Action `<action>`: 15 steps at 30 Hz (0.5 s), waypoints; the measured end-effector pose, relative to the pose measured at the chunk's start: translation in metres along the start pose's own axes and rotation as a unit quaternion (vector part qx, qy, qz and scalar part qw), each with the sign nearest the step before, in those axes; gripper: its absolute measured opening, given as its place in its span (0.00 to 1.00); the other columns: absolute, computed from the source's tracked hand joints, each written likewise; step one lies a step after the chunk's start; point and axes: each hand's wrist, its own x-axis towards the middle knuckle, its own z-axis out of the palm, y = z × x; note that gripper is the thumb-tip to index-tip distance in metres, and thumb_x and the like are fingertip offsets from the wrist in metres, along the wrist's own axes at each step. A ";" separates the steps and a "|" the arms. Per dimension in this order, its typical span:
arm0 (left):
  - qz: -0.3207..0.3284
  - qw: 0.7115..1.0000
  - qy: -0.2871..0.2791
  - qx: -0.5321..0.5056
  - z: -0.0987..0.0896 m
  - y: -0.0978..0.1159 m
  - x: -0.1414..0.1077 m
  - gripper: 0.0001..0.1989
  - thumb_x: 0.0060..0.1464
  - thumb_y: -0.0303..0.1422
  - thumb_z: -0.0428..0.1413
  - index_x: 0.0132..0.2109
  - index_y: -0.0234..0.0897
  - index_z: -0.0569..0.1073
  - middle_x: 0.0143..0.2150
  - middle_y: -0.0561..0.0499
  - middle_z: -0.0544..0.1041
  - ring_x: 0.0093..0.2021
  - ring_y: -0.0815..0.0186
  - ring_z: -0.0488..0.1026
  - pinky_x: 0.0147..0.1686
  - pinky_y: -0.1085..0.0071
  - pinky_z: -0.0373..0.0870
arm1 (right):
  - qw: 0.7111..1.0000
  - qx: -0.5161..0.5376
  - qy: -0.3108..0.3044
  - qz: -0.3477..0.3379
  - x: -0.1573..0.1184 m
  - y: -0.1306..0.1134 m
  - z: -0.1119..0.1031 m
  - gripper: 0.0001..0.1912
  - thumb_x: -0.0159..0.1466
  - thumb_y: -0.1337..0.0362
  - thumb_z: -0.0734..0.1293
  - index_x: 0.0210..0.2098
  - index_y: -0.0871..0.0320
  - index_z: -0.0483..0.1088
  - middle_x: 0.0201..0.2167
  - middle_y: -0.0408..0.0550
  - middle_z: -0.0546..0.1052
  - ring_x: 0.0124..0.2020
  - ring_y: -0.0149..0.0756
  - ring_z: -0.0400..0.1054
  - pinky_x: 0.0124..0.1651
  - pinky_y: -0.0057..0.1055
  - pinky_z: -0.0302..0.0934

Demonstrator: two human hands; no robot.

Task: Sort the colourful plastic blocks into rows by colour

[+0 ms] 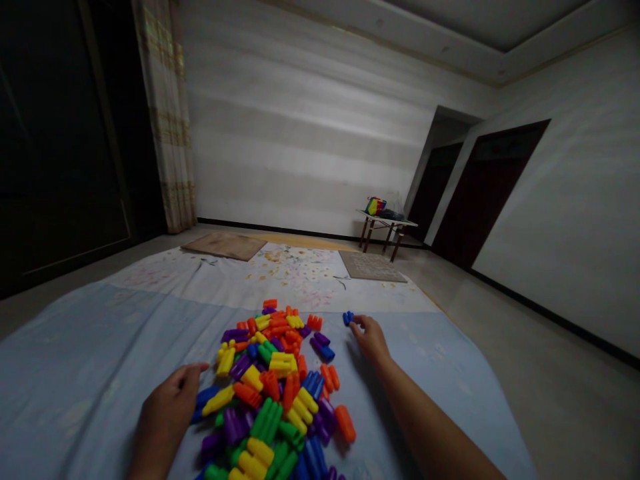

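My right hand [371, 339] is bent nearly closed, its fingertips touching a small blue ridged plastic piece [347, 319]; I cannot tell whether they grip it. That piece is apart from the multicoloured heap of plastic tube-shaped blocks [283, 363], on the side towards the right edge of the pale-blue and white floral cloth surface [430, 373]. My left hand [169, 408], loosely curled, is beside the heap, nearer the left edge; I cannot see inside it.

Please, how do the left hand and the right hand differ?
The right hand is at a blue block; in the left hand no block is visible. The right hand reaches farther forward; the left hand is nearer the camera. Both hands are bare.
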 end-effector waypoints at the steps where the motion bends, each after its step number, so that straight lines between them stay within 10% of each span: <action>1: 0.000 1.000 0.001 0.003 0.000 0.001 0.000 0.20 0.47 0.43 0.43 0.36 0.40 0.76 0.33 0.50 0.78 0.36 0.60 0.74 0.33 0.71 0.67 | 1.000 0.014 -0.004 -0.017 -0.008 -0.003 0.001 0.16 0.58 0.58 0.61 0.42 0.57 0.72 0.39 0.50 0.76 0.40 0.38 0.69 0.44 0.33 0.59; 15: 0.021 1.000 0.011 0.016 0.001 -0.002 0.001 0.19 0.48 0.42 0.44 0.36 0.41 0.76 0.28 0.52 0.77 0.33 0.62 0.73 0.30 0.71 0.66 | 0.986 0.094 -0.058 -0.124 -0.063 -0.034 0.012 0.11 0.55 0.61 0.65 0.37 0.57 0.74 0.33 0.48 0.75 0.38 0.37 0.66 0.43 0.32 0.58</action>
